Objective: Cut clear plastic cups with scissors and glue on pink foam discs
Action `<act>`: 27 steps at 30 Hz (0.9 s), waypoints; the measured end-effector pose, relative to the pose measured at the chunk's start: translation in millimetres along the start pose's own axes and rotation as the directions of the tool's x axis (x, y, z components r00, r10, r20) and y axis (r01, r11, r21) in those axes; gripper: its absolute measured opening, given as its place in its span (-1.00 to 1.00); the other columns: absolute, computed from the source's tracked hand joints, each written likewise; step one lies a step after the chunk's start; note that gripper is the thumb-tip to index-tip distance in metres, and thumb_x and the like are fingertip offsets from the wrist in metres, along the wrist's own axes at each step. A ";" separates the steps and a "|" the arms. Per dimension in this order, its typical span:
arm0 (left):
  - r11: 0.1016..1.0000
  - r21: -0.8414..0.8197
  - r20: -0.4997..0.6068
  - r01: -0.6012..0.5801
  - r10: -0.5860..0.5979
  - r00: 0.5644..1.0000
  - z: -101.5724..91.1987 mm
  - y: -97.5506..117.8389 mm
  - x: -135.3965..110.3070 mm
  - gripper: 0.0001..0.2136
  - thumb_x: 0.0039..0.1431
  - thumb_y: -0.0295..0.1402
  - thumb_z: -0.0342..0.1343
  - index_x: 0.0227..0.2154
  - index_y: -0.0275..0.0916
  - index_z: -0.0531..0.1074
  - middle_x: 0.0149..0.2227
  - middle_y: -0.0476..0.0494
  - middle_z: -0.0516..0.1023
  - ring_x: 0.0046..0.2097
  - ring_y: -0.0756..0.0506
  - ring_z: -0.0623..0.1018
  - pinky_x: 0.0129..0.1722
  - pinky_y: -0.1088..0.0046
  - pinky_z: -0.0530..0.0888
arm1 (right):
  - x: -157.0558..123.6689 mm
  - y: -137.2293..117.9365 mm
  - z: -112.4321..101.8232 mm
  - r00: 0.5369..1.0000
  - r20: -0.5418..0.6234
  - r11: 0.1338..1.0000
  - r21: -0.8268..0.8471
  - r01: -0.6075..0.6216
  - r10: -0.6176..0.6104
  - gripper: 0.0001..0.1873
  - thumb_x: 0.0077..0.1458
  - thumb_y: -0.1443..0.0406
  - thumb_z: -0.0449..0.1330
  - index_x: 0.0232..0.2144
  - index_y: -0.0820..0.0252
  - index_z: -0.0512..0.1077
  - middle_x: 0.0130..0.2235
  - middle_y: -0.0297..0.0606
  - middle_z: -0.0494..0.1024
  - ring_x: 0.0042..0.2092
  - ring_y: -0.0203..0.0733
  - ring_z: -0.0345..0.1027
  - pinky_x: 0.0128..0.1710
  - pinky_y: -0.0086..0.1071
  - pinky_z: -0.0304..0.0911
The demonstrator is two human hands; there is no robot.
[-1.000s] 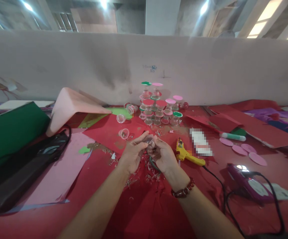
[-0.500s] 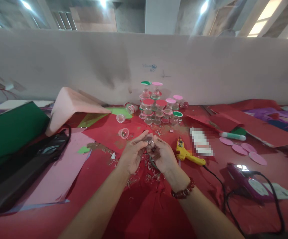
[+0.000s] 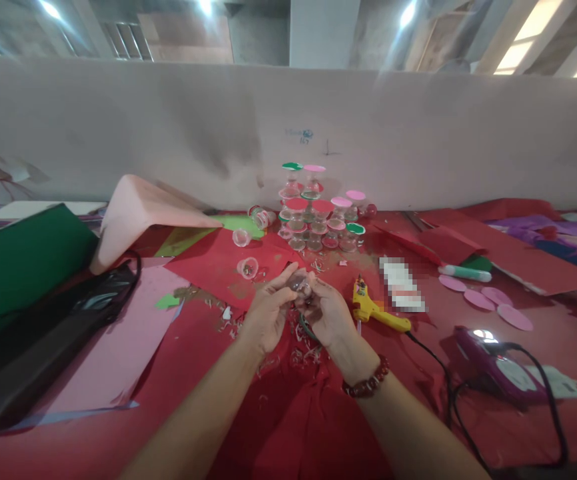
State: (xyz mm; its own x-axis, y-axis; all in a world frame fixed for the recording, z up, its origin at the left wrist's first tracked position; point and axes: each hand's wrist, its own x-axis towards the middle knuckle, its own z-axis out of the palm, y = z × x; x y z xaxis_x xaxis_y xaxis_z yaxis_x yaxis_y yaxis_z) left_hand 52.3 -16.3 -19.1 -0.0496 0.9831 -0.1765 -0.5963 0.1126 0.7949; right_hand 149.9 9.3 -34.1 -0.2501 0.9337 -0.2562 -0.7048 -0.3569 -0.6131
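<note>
My left hand (image 3: pixel 267 312) and my right hand (image 3: pixel 332 319) meet in the middle, fingers closed around a small clear plastic piece (image 3: pixel 300 285), whose full shape is partly covered by them. Beneath them, curly clear-white shavings (image 3: pixel 298 357) lie on the red cloth, and a dark green ring-like thing (image 3: pixel 307 327) shows partly behind my right hand. To the left stands a clear plastic cup (image 3: pixel 248 268) with bits inside. A yellow glue gun (image 3: pixel 379 316) lies just right of my right hand.
Beyond the hands rises a stack of clear pieces with coloured discs (image 3: pixel 313 207). Pink discs (image 3: pixel 479 299) and a green-white marker (image 3: pixel 466 273) lie right. Cables run to a purple box (image 3: pixel 501 370). Left are a black bag (image 3: pixel 58 340), pink sheet (image 3: pixel 113 340) and green board (image 3: pixel 28 267).
The clear plastic piece has tilted slightly between my fingers and shows a little more. Both hands stay in nearly the same place.
</note>
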 end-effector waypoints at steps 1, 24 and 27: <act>1.000 -0.004 -0.009 -0.004 0.004 1.000 0.2 -0.6 0.0 -0.46 -0.20 -0.64 0.10 -0.04 -0.23 0.46 -0.15 -0.09 0.59 -0.19 0.01 0.50 -0.14 0.49 0.36 | 0.3 0.1 -0.1 1.000 -0.006 1.000 0.006 -0.004 0.004 -0.74 -0.19 0.23 0.36 -0.64 0.21 0.36 -0.63 -0.45 0.34 -0.56 -0.42 0.16 -0.56 -0.54 0.15; 0.995 0.087 0.084 -0.050 0.043 0.995 -5.0 -3.9 2.0 -0.54 -0.05 -0.44 0.27 -0.02 -0.18 0.44 -0.03 -0.14 0.54 -0.04 -0.04 0.50 0.06 0.37 0.31 | 4.6 -0.1 -2.9 0.998 -0.060 0.999 0.045 -0.010 0.013 -0.84 -0.16 0.32 0.29 -0.60 0.20 0.36 -0.64 -0.48 0.35 -0.59 -0.43 0.17 -0.57 -0.54 0.16; 0.989 0.128 0.059 -0.076 0.069 0.996 -4.0 -6.5 1.7 -0.48 -0.08 -0.42 0.28 0.03 -0.18 0.40 -0.03 -0.15 0.54 -0.05 -0.06 0.50 0.01 0.36 0.35 | 6.5 0.0 -3.0 0.995 -0.088 0.998 0.038 -0.042 0.045 -0.86 -0.15 0.33 0.27 -0.60 0.19 0.36 -0.64 -0.48 0.37 -0.61 -0.42 0.17 -0.58 -0.52 0.14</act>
State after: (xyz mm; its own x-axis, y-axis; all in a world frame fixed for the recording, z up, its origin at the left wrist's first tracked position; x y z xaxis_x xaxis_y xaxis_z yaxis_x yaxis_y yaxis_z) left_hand 52.9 -15.9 -26.9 -0.0427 0.9953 -0.0866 -0.4830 0.0553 0.8739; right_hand 150.3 15.2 -38.0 -0.2221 0.9106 -0.3485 -0.7187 -0.3944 -0.5726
